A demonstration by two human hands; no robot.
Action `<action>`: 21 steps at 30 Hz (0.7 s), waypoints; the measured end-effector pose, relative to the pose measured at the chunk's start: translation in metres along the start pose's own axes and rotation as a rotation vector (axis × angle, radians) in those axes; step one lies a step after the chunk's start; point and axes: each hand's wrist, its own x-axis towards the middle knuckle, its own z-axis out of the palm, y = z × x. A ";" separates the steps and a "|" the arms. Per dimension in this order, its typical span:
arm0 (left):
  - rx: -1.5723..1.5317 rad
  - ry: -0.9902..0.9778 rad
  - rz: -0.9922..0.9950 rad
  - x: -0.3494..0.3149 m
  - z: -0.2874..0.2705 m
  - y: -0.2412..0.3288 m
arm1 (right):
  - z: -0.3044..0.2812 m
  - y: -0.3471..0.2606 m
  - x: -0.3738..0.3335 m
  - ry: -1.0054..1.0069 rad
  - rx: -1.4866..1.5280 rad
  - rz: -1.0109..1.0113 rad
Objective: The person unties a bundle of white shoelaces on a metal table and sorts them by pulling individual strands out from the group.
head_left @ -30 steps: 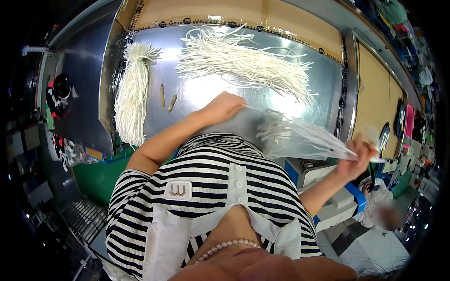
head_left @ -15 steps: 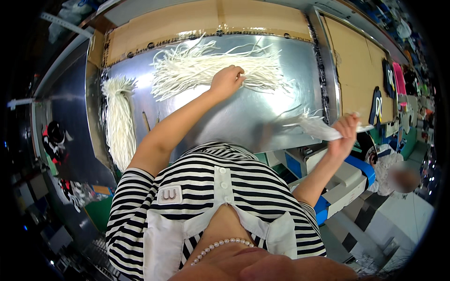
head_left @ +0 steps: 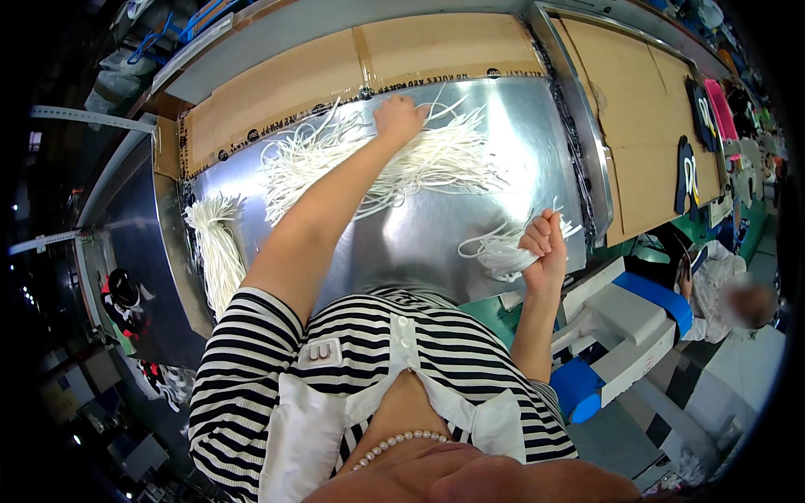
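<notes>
A loose pile of white cords [head_left: 436, 163] lies spread across the shiny metal table [head_left: 436, 226]. My left hand [head_left: 398, 117] reaches far over the table and rests on the far side of that pile, fingers closed into the cords. My right hand [head_left: 545, 243] is a fist near the table's right front edge, gripping a small bundle of white cords [head_left: 503, 250] whose ends curl onto the metal. A second, neat bunch of white cords [head_left: 220, 251] lies along the table's left side.
Brown cardboard sheets [head_left: 277, 88] border the table at the back and right [head_left: 646, 168]. Dark printed fabric pieces [head_left: 688, 180] lie on the right cardboard. A white and blue machine [head_left: 625, 335] stands below the table's right edge. Another person [head_left: 725, 298] sits at the far right.
My left hand has stretched farther back into the cord pile. My right hand has brought its bundle in and down onto the table's front right, the cords now bunched in its fist.
</notes>
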 end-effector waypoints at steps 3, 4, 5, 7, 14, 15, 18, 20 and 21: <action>-0.136 -0.222 0.288 -0.004 0.011 0.016 | 0.000 0.009 0.012 -0.004 -0.026 0.044; -0.207 -0.288 0.489 -0.014 0.019 0.019 | -0.001 0.011 0.016 0.006 -0.031 0.054; -0.060 -0.283 0.545 -0.029 0.004 0.035 | -0.003 0.011 0.019 0.020 -0.031 0.058; -0.146 -0.260 0.568 -0.050 -0.021 0.044 | -0.007 0.011 0.025 0.050 -0.034 0.067; -0.207 -0.257 0.249 -0.055 -0.055 -0.067 | 0.012 0.025 0.042 0.156 -0.160 0.088; -0.115 -0.243 0.235 -0.055 -0.064 -0.089 | 0.014 0.028 0.043 0.147 -0.162 0.096; -0.026 -0.129 0.158 -0.061 -0.079 -0.153 | 0.021 0.038 0.045 0.121 -0.175 0.127; -0.015 -0.083 0.030 -0.069 -0.086 -0.187 | 0.023 0.045 0.045 0.118 -0.186 0.146; -0.005 -0.085 -0.069 -0.074 -0.090 -0.201 | 0.020 0.046 0.045 0.088 -0.186 0.173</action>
